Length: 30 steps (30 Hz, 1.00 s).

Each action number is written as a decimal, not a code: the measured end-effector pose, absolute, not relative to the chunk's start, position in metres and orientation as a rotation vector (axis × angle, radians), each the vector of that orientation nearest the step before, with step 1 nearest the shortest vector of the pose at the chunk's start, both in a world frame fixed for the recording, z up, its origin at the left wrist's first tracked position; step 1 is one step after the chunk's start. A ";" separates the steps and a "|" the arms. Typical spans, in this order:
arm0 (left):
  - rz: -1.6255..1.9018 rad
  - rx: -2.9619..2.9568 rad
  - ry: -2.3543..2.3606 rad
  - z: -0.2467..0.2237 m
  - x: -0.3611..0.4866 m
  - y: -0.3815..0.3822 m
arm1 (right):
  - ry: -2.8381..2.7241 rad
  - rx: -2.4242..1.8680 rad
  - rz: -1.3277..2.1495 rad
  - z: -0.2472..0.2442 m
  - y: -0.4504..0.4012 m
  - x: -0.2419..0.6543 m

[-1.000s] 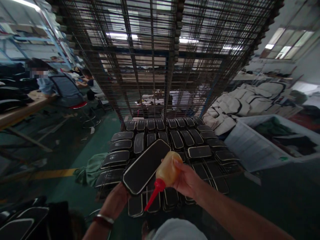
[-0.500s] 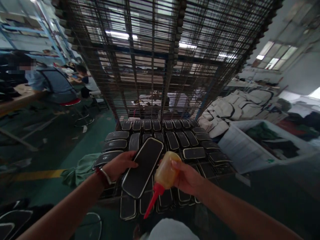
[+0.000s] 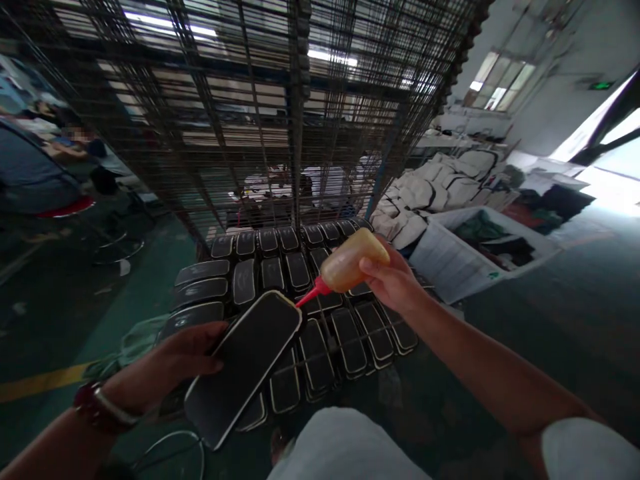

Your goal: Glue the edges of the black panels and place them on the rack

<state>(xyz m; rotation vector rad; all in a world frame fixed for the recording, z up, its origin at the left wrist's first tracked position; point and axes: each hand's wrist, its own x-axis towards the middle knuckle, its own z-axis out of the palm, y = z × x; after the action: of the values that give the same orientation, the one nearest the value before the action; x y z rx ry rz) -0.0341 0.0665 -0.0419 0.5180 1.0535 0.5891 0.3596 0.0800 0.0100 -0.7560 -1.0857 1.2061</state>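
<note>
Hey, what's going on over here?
Someone's left hand holds a pale-edged black piece. The right hand holds a squeeze bottle, its red nozzle pointed at the piece's far end; whether it touches is hard to tell. Similar pieces lie in rows at the foot of a wire rack.

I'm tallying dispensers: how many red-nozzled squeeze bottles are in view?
1: the squeeze bottle is in the right hand, its red nozzle angled down toward the dark panel in the left hand. Others may be hidden behind the wire rack.
</note>
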 end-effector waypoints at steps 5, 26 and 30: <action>0.632 0.383 1.089 -0.042 -0.034 0.063 | -1.097 -0.757 1.204 0.008 0.076 0.360; 0.600 0.795 0.825 -0.037 -0.017 0.051 | -0.610 -0.771 1.194 -0.047 0.056 0.329; 0.603 0.754 0.864 -0.035 -0.015 0.051 | -0.615 -0.776 1.223 -0.050 0.047 0.320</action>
<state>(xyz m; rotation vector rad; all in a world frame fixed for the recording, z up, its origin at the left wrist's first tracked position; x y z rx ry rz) -0.0148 0.0511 -0.0350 0.7542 0.8645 0.6034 0.3202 0.0466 -0.0505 -0.7762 -0.6149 1.2228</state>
